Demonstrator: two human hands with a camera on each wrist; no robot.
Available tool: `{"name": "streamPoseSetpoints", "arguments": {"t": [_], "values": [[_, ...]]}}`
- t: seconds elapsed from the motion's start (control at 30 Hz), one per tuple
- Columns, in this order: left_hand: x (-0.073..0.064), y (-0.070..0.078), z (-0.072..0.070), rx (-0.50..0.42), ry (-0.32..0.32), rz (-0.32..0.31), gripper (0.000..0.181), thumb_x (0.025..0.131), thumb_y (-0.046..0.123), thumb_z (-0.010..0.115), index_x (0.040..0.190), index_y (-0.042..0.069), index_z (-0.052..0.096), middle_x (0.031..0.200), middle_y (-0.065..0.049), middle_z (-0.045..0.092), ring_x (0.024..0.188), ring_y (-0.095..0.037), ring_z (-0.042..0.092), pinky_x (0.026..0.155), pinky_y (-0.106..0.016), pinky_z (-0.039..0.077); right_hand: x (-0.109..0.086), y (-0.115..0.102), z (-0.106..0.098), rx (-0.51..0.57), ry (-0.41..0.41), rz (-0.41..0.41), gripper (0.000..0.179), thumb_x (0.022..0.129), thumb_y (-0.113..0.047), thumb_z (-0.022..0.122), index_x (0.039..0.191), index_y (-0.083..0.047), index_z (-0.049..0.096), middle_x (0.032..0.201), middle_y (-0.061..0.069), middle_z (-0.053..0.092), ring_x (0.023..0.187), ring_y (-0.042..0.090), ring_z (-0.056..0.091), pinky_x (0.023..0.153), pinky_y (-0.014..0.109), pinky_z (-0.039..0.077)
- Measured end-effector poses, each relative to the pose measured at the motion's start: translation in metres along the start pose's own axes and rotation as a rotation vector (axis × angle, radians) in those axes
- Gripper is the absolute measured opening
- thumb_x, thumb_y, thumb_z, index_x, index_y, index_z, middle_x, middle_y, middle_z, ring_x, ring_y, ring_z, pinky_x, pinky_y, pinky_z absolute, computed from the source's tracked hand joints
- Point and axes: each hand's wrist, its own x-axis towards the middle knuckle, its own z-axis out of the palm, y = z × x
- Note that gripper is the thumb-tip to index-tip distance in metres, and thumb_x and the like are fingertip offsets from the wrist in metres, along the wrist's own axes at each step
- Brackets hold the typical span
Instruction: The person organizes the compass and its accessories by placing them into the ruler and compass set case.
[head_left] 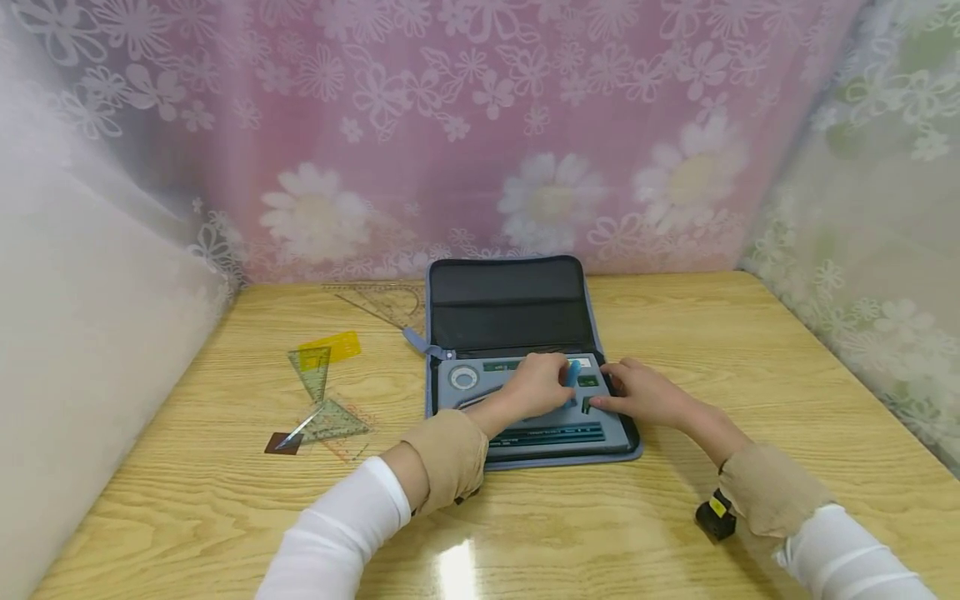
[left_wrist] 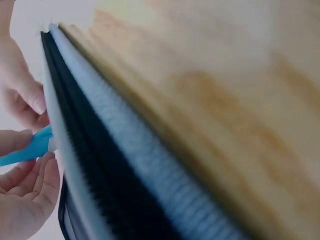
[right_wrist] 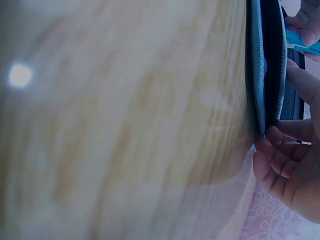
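My left hand (head_left: 536,385) pinches a slim light-blue tool (head_left: 572,373) over the right part of the grey tray (head_left: 468,437) in an open zippered case (head_left: 510,287). Its kind cannot be told; a pale end shows in the left wrist view. My right hand (head_left: 641,390) grips the right edge of the case, thumb over the tray, the other fingers curled at the zipper rim (right_wrist: 274,112). The tray holds a white ring-shaped piece (head_left: 462,377), dark green pencils (head_left: 551,434) and small green pieces (head_left: 588,381). My left forearm hides part of it.
Left of the case lie green-tinted set squares (head_left: 333,421), a yellow template (head_left: 341,343) and a small dark red square (head_left: 282,443). A large clear set square (head_left: 382,304) lies behind. Flowered curtains (head_left: 480,150) enclose the wooden table (head_left: 600,525).
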Motion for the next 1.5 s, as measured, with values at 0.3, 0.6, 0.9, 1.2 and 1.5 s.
{"name": "streamPoseSetpoints", "arguments": {"t": [0.3,0.6,0.9,1.2,1.5], "values": [[-0.005,0.002,0.001,-0.027,0.043,-0.03,0.016,0.084,0.014,0.066,0.078,0.011,0.052,0.066,0.002,0.048,0.056,-0.01,0.044,0.049,-0.02,0.033,0.002,0.0,-0.001,0.005,0.002,-0.006,0.072,0.086,-0.044,0.062,0.126,0.013,0.047,0.087,0.009,0.049,0.068,0.017,0.045,0.058,0.03,0.037],[-0.015,-0.006,-0.006,-0.001,0.01,-0.026,0.03,0.087,0.017,0.06,0.061,0.014,0.044,0.053,0.003,0.039,0.042,-0.007,0.032,0.045,-0.019,0.029,-0.001,-0.008,-0.001,-0.113,0.142,-0.132,0.061,0.083,-0.035,0.069,0.124,0.007,0.052,0.101,0.017,0.05,0.082,0.024,0.047,0.067,0.037,0.042],[-0.028,-0.022,-0.011,-0.055,-0.093,-0.023,0.027,0.09,0.019,0.055,0.11,0.004,0.067,0.049,0.002,0.048,0.036,-0.006,0.031,0.041,-0.019,0.03,0.015,-0.028,0.003,-0.065,0.092,-0.478,0.031,0.082,-0.019,0.071,0.109,-0.004,0.066,0.095,0.003,0.057,0.081,0.015,0.053,0.068,0.031,0.047],[-0.032,-0.02,-0.011,-0.032,-0.097,0.018,0.026,0.091,0.014,0.057,0.113,0.004,0.067,0.101,-0.012,0.068,0.034,-0.006,0.024,0.048,-0.019,0.03,0.025,-0.03,0.009,-0.026,0.058,-0.553,0.021,0.085,-0.015,0.068,0.105,-0.009,0.069,0.085,-0.002,0.054,0.073,0.012,0.049,0.062,0.026,0.043],[-0.035,-0.02,-0.01,-0.004,-0.078,0.008,0.028,0.087,0.02,0.064,0.109,0.004,0.068,0.083,-0.005,0.068,0.041,-0.005,0.039,0.059,-0.022,0.044,0.03,-0.031,0.004,-0.021,-0.015,-0.55,0.02,0.084,-0.013,0.068,0.103,-0.008,0.069,0.083,-0.003,0.052,0.068,0.008,0.045,0.059,0.024,0.041]]}}
